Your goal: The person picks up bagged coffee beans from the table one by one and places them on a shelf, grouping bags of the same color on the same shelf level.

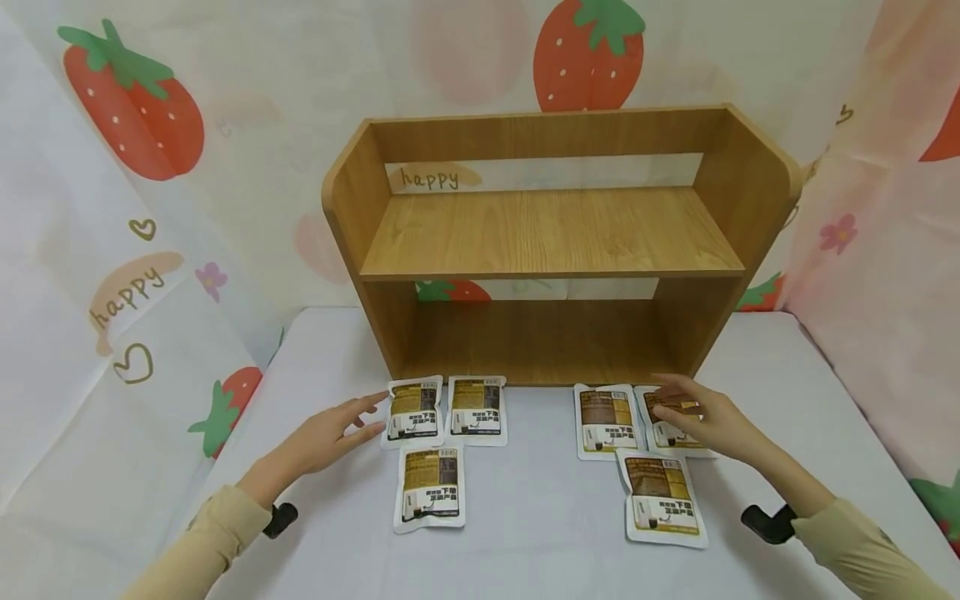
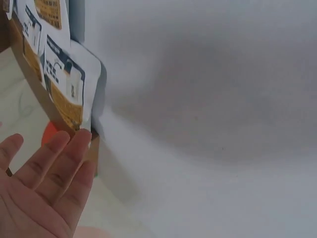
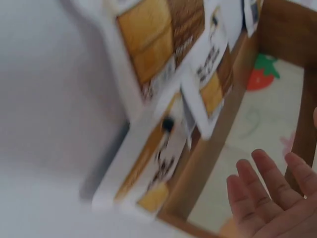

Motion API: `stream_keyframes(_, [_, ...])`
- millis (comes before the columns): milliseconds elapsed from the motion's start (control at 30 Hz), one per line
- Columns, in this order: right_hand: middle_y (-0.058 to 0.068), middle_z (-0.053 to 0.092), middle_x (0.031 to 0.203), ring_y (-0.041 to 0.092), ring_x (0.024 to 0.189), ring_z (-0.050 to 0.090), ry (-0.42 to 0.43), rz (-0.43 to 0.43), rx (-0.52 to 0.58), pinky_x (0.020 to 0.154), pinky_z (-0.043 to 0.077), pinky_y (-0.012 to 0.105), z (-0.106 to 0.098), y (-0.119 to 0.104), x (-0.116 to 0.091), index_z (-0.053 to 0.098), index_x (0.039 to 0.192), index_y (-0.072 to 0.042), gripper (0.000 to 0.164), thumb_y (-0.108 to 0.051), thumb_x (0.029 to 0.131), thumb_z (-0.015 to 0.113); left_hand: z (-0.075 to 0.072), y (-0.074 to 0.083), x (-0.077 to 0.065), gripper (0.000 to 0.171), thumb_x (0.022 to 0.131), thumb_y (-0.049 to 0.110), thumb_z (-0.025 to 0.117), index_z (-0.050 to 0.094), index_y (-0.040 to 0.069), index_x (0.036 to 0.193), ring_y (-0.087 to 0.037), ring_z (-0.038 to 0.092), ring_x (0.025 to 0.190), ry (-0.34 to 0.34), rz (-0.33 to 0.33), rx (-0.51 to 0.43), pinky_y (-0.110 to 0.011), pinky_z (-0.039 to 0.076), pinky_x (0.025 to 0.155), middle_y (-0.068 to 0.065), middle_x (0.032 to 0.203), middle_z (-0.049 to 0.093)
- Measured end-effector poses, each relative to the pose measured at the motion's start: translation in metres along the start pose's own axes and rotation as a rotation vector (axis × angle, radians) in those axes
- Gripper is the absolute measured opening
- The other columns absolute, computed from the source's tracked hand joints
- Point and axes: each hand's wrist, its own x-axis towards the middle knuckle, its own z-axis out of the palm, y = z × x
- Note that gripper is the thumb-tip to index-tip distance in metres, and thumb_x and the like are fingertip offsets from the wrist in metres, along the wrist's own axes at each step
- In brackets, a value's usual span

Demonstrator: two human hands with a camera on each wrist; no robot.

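Note:
On the left, a white flat pouch [image 1: 414, 412] with a gold and black label lies by the shelf's front edge. My left hand [image 1: 330, 433] is beside it, fingers loosely extended, fingertips right at its left edge and nothing gripped. A second pouch [image 1: 477, 410] lies to its right, a third [image 1: 431, 487] in front. My right hand [image 1: 712, 423] hovers over the rear right pouch [image 1: 671, 435] and partly hides it; its fingers are relaxed and hold nothing. Beside that are another pouch [image 1: 606, 421] and a nearer, slightly turned one [image 1: 663, 498], whose top edge overlaps the others.
A two-tier wooden shelf [image 1: 551, 233] stands at the back of the table behind the pouches. The table has a white cover [image 1: 540, 500]. Strawberry-printed cloth [image 1: 247, 67] hangs behind and on both sides.

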Motion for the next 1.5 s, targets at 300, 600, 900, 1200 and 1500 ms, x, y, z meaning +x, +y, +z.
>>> stream_keyframes(300, [0.02, 0.056, 0.123, 0.036, 0.105, 0.058, -0.147, -0.118, 0.157, 0.081, 0.053, 0.041, 0.04, -0.019, 0.009, 0.042, 0.136, -0.003, 0.057, -0.021, 0.087, 0.065, 0.012, 0.009, -0.007, 0.056, 0.093, 0.043, 0.051, 0.037, 0.019, 0.142, -0.016, 0.059, 0.086, -0.116, -0.008, -0.251, -0.033, 0.049, 0.072, -0.007, 0.114, 0.06])
stream_keyframes(600, [0.02, 0.048, 0.134, 0.035, 0.109, 0.058, -0.291, -0.089, 0.379, 0.084, 0.053, 0.034, 0.085, -0.042, 0.012, 0.04, 0.141, -0.017, 0.063, -0.025, 0.085, 0.068, 0.034, 0.01, -0.017, 0.057, 0.092, 0.033, 0.056, 0.034, 0.017, 0.142, -0.019, 0.064, 0.083, -0.206, -0.021, -0.484, -0.03, 0.055, 0.069, -0.013, 0.113, 0.057])
stream_keyframes(900, [0.02, 0.053, 0.129, 0.03, 0.106, 0.061, -0.303, -0.074, 0.486, 0.082, 0.053, 0.028, 0.127, -0.063, 0.018, 0.042, 0.138, -0.006, 0.062, -0.021, 0.085, 0.068, 0.048, 0.016, -0.027, 0.063, 0.088, 0.025, 0.064, 0.035, 0.009, 0.141, -0.022, 0.064, 0.089, -0.188, -0.08, -0.688, -0.034, 0.056, 0.072, -0.021, 0.116, 0.053])
stream_keyframes(1200, [0.021, 0.049, 0.132, 0.027, 0.102, 0.062, -0.35, 0.057, 0.67, 0.072, 0.056, 0.035, 0.163, -0.085, 0.023, 0.041, 0.14, -0.01, 0.062, -0.022, 0.085, 0.067, 0.052, 0.029, -0.032, 0.064, 0.084, 0.02, 0.068, 0.038, 0.007, 0.139, -0.022, 0.062, 0.088, -0.148, -0.206, -0.788, -0.038, 0.057, 0.069, -0.022, 0.119, 0.05])
stream_keyframes(1500, [0.023, 0.05, 0.128, 0.025, 0.096, 0.063, -0.344, 0.073, 0.715, 0.07, 0.056, 0.034, 0.195, -0.099, 0.026, 0.042, 0.138, -0.006, 0.059, -0.014, 0.085, 0.067, 0.062, 0.031, -0.037, 0.066, 0.081, 0.014, 0.072, 0.039, 0.006, 0.138, -0.019, 0.064, 0.085, -0.138, -0.232, -0.869, -0.035, 0.057, 0.068, -0.022, 0.121, 0.046])
